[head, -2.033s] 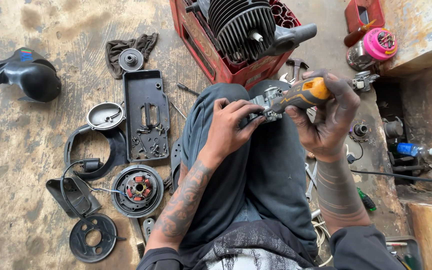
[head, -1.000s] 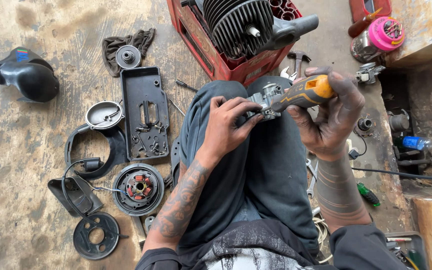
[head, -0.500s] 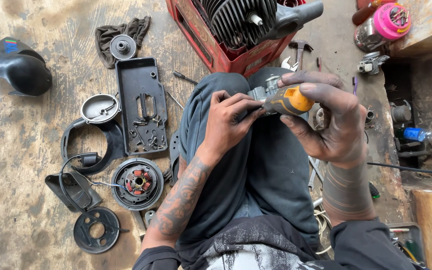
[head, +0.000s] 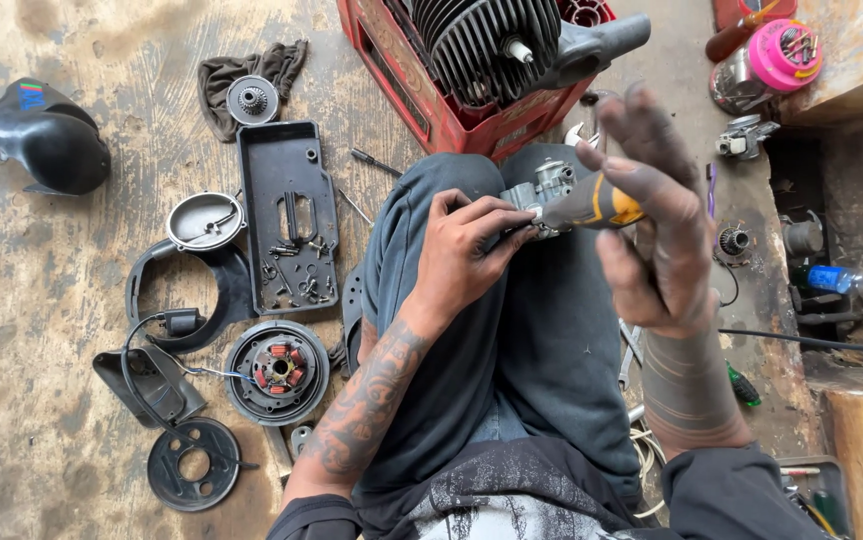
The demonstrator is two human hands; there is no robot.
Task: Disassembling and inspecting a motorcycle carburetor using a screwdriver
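1. Concrete floor [head: 72,330]: stained and worn, with engine parts spread over it to the left of the seated person.
2. Red crate [head: 422,90]: stood at the top centre, just beyond the person's knee, with a finned black engine cylinder [head: 482,45] resting in it.
3. Black moulded cover [head: 37,135]: lay at the far left, well apart from the other parts.
4. Black rectangular tray [head: 287,215]: lay left of the knee, with small screws gathered at its lower end.
5. Right hand [head: 657,220]: raised over the right thigh, fingers partly spread; palm and thumb grasped the screwdriver handle.
6. Left hand [head: 467,255]: rested on the lap, fingertips pinched on the small metal part.
7. Round stator plate [head: 279,372]: copper windings showing, lay below the tray, near the left forearm.
8. Black round plate [head: 192,465]: lay at the lower left, below the stator plate.
9. Round metal cap [head: 206,221]: sat just left of the tray.
10. Grey rag [head: 252,70]: lay above the tray, with a small gear wheel [head: 252,100] on it.
11. Pink round container [head: 784,55]: stood at the upper right on a ledge.
12. Screwdriver [head: 592,207]: yellow-and-grey handle, held level, pointed left into the metal part.
13. Small metal part [head: 542,190]: carburettor-like, held over the lap just below the crate, between the two hands.
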